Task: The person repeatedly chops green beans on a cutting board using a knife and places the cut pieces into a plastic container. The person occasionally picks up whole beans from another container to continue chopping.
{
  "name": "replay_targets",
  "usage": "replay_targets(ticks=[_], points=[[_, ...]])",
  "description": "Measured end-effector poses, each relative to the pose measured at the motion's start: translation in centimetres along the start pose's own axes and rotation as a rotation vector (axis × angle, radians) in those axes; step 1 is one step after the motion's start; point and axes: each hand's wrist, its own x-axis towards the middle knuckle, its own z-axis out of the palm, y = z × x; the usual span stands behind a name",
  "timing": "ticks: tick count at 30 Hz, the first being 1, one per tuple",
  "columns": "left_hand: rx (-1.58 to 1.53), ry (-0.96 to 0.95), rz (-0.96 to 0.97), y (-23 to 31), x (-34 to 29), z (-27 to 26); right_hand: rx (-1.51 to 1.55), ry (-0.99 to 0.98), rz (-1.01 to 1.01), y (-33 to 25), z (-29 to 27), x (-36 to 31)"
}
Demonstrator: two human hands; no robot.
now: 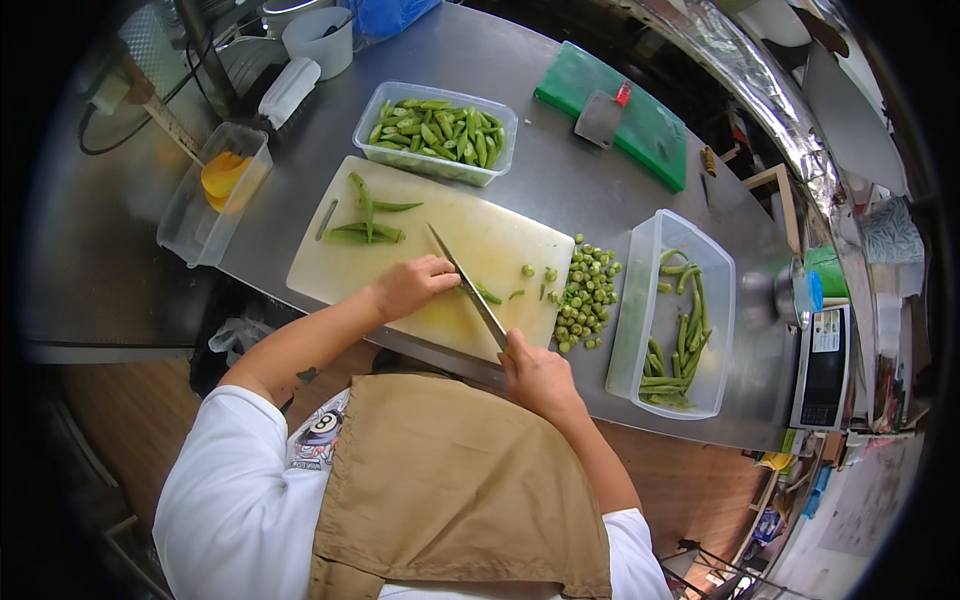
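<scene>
My right hand [541,377] grips the handle of a kitchen knife [468,283], its long blade slanting up and left across the white cutting board [400,270]. Close against the blade, my left hand [415,286] has its fingers curled over an okra pod [487,293]; only the pod's end shows past the knife. Several whole okra pods [368,212] lie at the board's upper left. A few small green cut bits are scattered right of the blade. A heap of cut okra tops [588,295] sits along the board's right edge.
A clear tub of trimmed okra [366,135] stands beyond the board. On the right, another clear tub [626,345] holds several whole pods. A green cutting board [640,130] with a metal scraper [600,118] lies at the back. A clear container [190,235] with something yellow stands left.
</scene>
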Motion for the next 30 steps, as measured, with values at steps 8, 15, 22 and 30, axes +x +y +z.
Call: replay_targets(ticks=[8,15,22,30], points=[[0.127,-0.198,0.231,0.0,5.2,3.1,0.268,0.167,0.205,2.9,-1.3,-5.7],[0.017,-0.210,0.129,-2.2,6.4,1.4,0.509,0.244,0.252,3.3,2.0,-6.9],[0.197,0.255,-0.086,-10.2,13.2,-9.4,0.479,0.169,0.253,3.0,3.5,-7.1],[0.166,-0.583,-0.660,-8.6,8.4,-10.4,0.621,0.110,0.278,3.8,4.5,-4.5]])
